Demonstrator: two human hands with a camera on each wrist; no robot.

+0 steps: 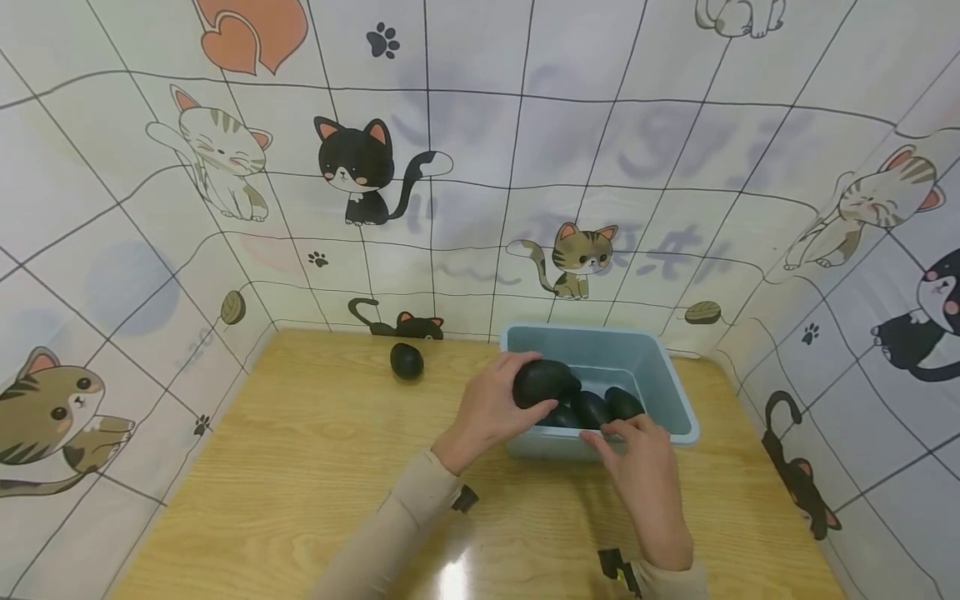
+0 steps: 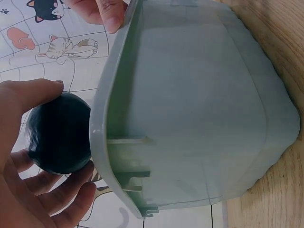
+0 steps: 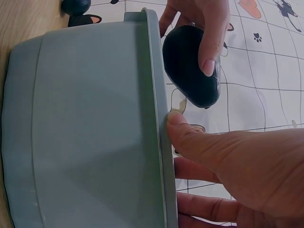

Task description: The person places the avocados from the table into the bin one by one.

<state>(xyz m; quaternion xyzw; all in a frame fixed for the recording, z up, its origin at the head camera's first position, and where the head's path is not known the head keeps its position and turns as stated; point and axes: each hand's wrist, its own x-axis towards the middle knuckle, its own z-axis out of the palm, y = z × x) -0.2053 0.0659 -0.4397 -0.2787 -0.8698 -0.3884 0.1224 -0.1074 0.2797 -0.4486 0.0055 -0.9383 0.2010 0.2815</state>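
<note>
My left hand [image 1: 491, 406] grips a dark avocado [image 1: 543, 383] between thumb and fingers, over the left part of a pale blue plastic bin [image 1: 678, 392]. In the left wrist view this avocado [image 2: 59, 133] is beside the bin's rim, with the fingers spread round it. My right hand [image 1: 647, 467] pinches the bin's near rim. In the right wrist view its thumb [image 3: 190, 135] presses the rim from outside, while the fingers reach over to the inner side. Several more dark avocados, among them one [image 1: 622, 403] at the right, lie inside the bin, partly hidden by the near wall.
A single dark avocado [image 1: 407, 362] lies on the wooden table [image 1: 315, 450] near its back edge, left of the bin. Cat-patterned sheeting [image 1: 465, 200] rises behind the table and on both sides. Small black pieces [image 1: 465, 499] show beside both wrists.
</note>
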